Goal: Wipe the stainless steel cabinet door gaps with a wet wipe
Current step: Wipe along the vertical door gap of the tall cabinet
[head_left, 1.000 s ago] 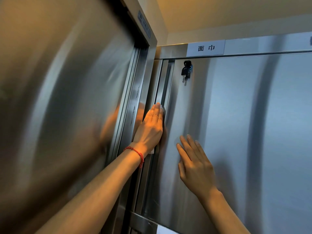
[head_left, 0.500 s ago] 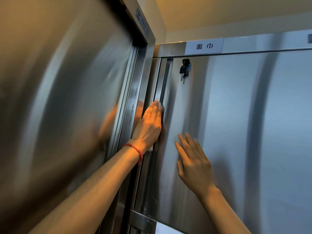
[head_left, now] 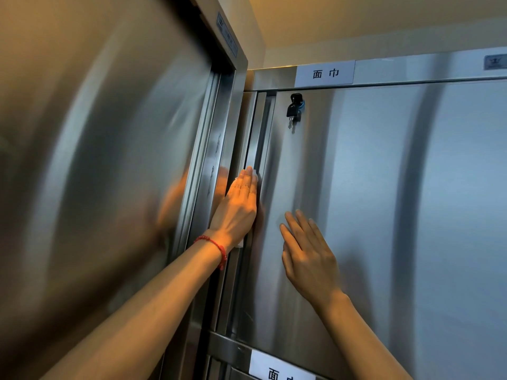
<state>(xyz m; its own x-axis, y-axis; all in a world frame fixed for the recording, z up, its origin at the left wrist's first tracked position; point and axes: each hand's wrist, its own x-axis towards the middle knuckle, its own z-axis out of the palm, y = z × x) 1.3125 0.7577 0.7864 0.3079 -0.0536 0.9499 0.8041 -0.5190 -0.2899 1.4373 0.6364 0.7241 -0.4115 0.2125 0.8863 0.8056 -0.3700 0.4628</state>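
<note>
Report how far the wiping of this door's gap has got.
Nothing shows which stretches are already wiped. In hand: the left hand presses the wet wipe into the door gap about halfway up; the right hand rests flat on the door. Possibly left: the gap above, beside the key.

Both forearms are bare, with no sleeves in view. A thin red braided string bracelet (head_left: 215,246) circles the left wrist, left of the frame's centre; the right wrist wears nothing.

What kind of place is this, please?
Probably a storage area of a hotel, spa or laundry: stainless steel cabinet doors, a printed label reading "面巾" (face towel), and keys in the lock.
</note>
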